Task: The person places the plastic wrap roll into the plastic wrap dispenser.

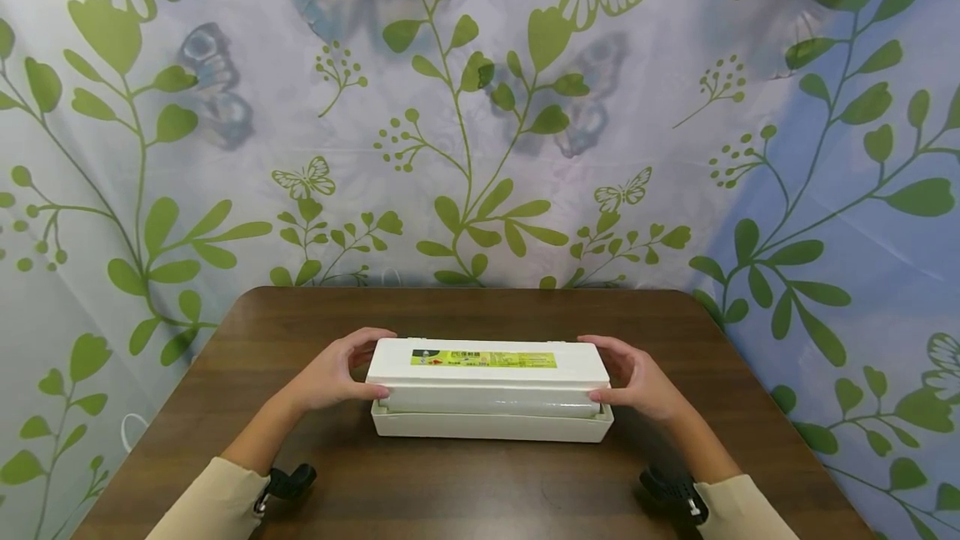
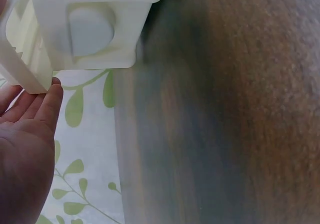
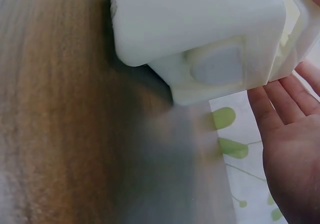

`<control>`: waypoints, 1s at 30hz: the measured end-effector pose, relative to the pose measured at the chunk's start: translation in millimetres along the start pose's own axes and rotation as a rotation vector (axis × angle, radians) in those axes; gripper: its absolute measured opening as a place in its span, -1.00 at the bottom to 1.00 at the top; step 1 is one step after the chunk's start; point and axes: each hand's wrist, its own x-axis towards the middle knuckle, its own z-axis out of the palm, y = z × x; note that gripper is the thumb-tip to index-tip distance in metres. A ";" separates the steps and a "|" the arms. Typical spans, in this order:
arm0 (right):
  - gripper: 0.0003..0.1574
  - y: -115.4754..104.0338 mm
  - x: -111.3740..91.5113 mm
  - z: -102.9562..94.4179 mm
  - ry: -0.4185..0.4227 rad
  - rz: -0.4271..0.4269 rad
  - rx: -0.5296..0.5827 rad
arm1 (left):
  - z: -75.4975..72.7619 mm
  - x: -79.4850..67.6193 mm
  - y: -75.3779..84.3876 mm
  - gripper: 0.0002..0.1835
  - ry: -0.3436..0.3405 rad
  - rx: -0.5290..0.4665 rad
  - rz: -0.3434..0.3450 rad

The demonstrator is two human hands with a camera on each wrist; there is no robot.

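A long white plastic cling film dispenser box (image 1: 491, 427) stands on the table, a lid (image 1: 585, 367) with a yellow-green label (image 1: 487, 358) over it. My left hand (image 1: 337, 369) holds the lid's left end, thumb at the front and fingers behind. At the right end, my right hand (image 1: 637, 373) grips it the same way. Between lid and base runs a glossy white band (image 1: 487, 401); whether it is the roll or a wall is unclear. Both wrist views show a gap between the lid (image 2: 22, 66) and the box end (image 3: 200, 23), which has a round recess.
The brown wooden table (image 1: 480, 490) extends around the box on all sides. Behind it hangs a pale curtain (image 1: 480, 148) with green leaves and butterflies. Black straps (image 1: 288, 483) sit at both wrists, by the beige sleeves. A thin white loop (image 1: 133, 432) shows beside the table's left edge.
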 end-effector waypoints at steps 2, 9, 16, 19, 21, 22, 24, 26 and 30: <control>-0.02 1.5 -1.3 0.0 -0.004 0.000 0.000 | 1.0 -0.4 0.4 -0.19 -0.002 0.011 -0.006; -0.04 2.8 -5.1 0.2 -0.004 -0.006 0.008 | 3.2 0.3 0.6 -0.20 -0.008 0.036 -0.026; -0.04 5.5 -8.1 1.6 -0.006 -0.010 0.029 | 5.3 0.3 -0.5 -0.25 -0.021 0.036 -0.034; -0.05 8.2 -8.9 2.2 -0.009 -0.012 0.045 | 6.4 -0.5 -1.6 -0.26 -0.024 0.044 -0.040; -0.06 9.5 -9.5 2.4 -0.008 -0.012 0.059 | 7.4 -0.8 -2.3 -0.27 -0.032 0.045 -0.045; -0.05 10.0 -10.0 2.5 -0.008 -0.013 0.067 | 7.9 -1.0 -2.6 -0.27 -0.035 0.044 -0.047; -0.05 10.6 -10.8 2.9 -0.006 -0.011 0.082 | 9.0 -1.3 -3.1 -0.28 -0.042 0.038 -0.053; -0.05 10.9 -11.8 3.0 -0.005 -0.006 0.102 | 9.9 -1.7 -3.4 -0.27 -0.047 0.035 -0.057; -0.04 11.0 -13.3 3.4 -0.005 -0.003 0.130 | 10.8 -2.8 -4.0 -0.27 -0.043 0.037 -0.063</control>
